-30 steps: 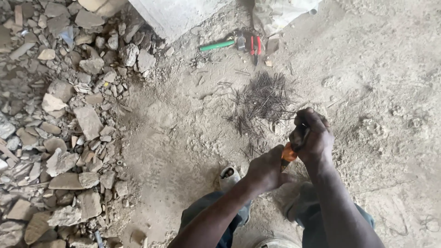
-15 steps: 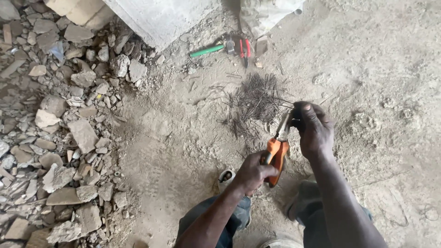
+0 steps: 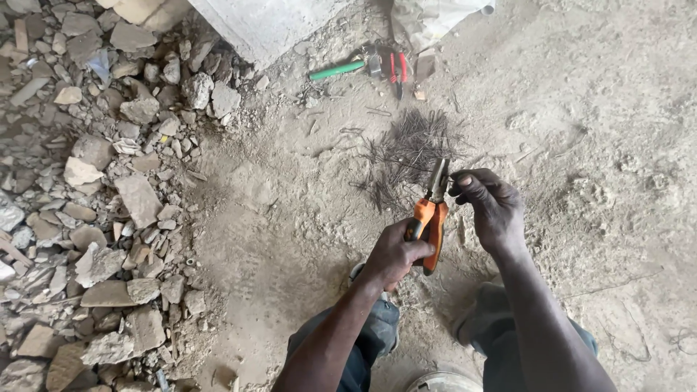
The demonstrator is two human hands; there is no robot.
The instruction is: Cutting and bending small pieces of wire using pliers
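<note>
Rubble point(image 3: 94, 210) of broken stone filled the left of the scene, and a pale concrete slab point(image 3: 268, 22) lay at the far edge; the rest was dusty ground point(image 3: 595, 145). On that ground, far of the hands, lay a loose heap of short dark wires point(image 3: 410, 149), thin and light by the look of them, likely springy and easy to scatter, best gathered a few at a time by their ends. Farther still lay a green-handled tool point(image 3: 337, 70) and red-handled pliers point(image 3: 397, 69), side by side. The left hand point(image 3: 396, 254) was closed around the orange grips of the pliers point(image 3: 430, 218), held upright with the nose pointing far; they seemed stiff and fairly heavy for their size, and the rubbery grips looked the sure place to hold. The right hand point(image 3: 490, 207) was curled just right of the nose, fingers pinched; whether a wire sat between them could not be told.
</note>
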